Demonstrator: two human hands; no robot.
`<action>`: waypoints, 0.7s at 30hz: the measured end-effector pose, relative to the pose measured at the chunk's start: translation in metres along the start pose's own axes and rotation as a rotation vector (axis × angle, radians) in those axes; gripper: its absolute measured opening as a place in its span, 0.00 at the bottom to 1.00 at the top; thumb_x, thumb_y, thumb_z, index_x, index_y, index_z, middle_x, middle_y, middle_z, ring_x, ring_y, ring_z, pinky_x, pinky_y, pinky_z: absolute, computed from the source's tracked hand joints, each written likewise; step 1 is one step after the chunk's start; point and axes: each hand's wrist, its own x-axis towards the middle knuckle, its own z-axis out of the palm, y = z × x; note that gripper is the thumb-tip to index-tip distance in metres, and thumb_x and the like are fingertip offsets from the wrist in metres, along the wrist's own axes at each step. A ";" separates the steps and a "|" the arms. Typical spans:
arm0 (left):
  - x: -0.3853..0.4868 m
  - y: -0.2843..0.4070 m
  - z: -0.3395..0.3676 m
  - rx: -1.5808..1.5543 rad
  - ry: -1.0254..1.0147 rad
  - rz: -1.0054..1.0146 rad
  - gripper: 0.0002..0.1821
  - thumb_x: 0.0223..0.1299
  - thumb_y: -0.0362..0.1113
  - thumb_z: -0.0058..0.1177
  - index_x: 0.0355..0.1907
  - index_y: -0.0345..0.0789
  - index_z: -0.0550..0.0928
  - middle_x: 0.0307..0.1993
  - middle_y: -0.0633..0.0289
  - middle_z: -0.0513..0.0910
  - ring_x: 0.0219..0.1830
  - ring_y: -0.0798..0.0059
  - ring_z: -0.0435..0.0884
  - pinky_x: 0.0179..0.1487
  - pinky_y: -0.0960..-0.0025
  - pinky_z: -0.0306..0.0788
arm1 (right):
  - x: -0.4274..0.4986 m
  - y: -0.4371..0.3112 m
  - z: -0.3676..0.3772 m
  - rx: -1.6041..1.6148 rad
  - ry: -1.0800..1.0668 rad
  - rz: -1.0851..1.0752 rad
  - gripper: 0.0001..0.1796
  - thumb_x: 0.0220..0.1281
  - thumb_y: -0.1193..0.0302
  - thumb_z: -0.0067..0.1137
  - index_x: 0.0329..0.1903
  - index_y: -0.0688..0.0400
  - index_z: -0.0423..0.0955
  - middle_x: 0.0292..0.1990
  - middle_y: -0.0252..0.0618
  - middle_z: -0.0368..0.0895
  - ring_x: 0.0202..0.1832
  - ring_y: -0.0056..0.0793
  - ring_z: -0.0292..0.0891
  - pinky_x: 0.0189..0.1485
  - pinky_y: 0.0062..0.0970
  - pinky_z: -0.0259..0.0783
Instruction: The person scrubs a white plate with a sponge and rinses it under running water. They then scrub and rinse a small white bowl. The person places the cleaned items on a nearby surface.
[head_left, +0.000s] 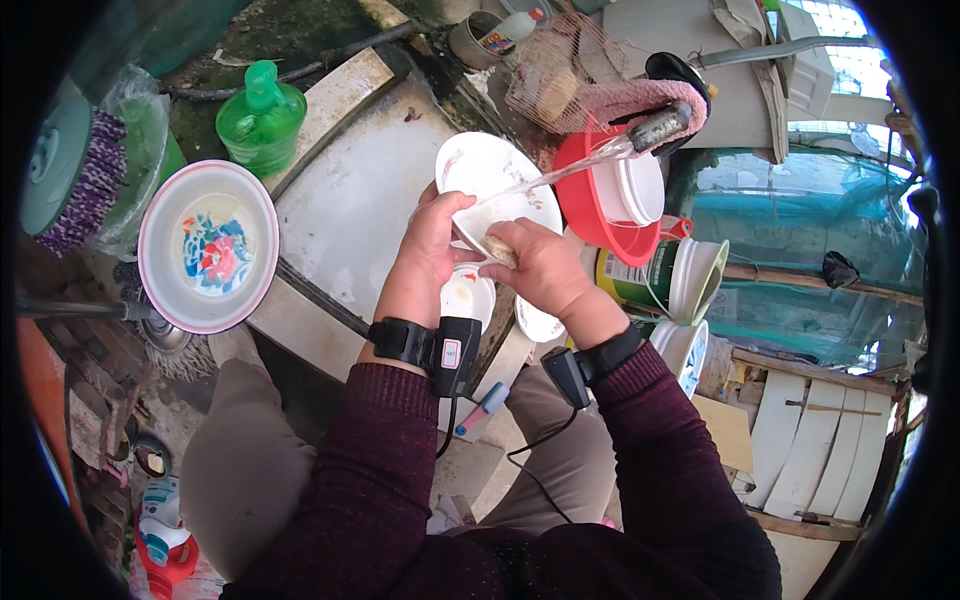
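Note:
My left hand (431, 236) grips the near left rim of a white bowl (487, 169) with a floral pattern, holding it tilted over a shallow sink (352, 187). A stream of water from the tap (660, 127) runs into the bowl. In my right hand (544, 262) is a small tan scrubbing pad (499, 251), pressed to the bowl's near rim. Below my hands, a smaller white bowl (469, 296) and a patterned white dish (538, 321) are partly hidden.
An enamel basin (161, 255) with a flower design and a green pump bottle (259, 131) stand at the left. A red basin (577, 202) and plastic buckets (679, 277) are at the right. A brush (484, 409) lies on the near edge; a wire basket (536, 67) is at the back.

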 end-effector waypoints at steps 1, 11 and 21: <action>0.002 -0.002 -0.002 -0.026 -0.023 -0.005 0.32 0.55 0.40 0.52 0.63 0.35 0.64 0.55 0.51 0.73 0.54 0.52 0.77 0.50 0.41 0.76 | 0.000 0.002 -0.002 0.116 -0.024 0.022 0.25 0.54 0.55 0.66 0.50 0.56 0.75 0.41 0.49 0.80 0.42 0.51 0.78 0.44 0.38 0.74; 0.001 -0.010 -0.006 0.006 -0.051 0.088 0.33 0.57 0.39 0.50 0.67 0.35 0.63 0.57 0.52 0.74 0.56 0.60 0.78 0.51 0.58 0.78 | 0.014 0.025 0.006 -0.081 0.028 0.191 0.29 0.58 0.55 0.60 0.57 0.61 0.72 0.56 0.56 0.73 0.58 0.51 0.70 0.59 0.37 0.68; 0.001 -0.028 0.000 -0.010 -0.106 0.070 0.31 0.61 0.45 0.51 0.66 0.36 0.65 0.55 0.57 0.76 0.53 0.67 0.79 0.50 0.64 0.77 | 0.056 0.018 0.014 0.661 -0.019 0.627 0.28 0.55 0.64 0.62 0.58 0.57 0.69 0.41 0.53 0.80 0.42 0.40 0.81 0.39 0.33 0.79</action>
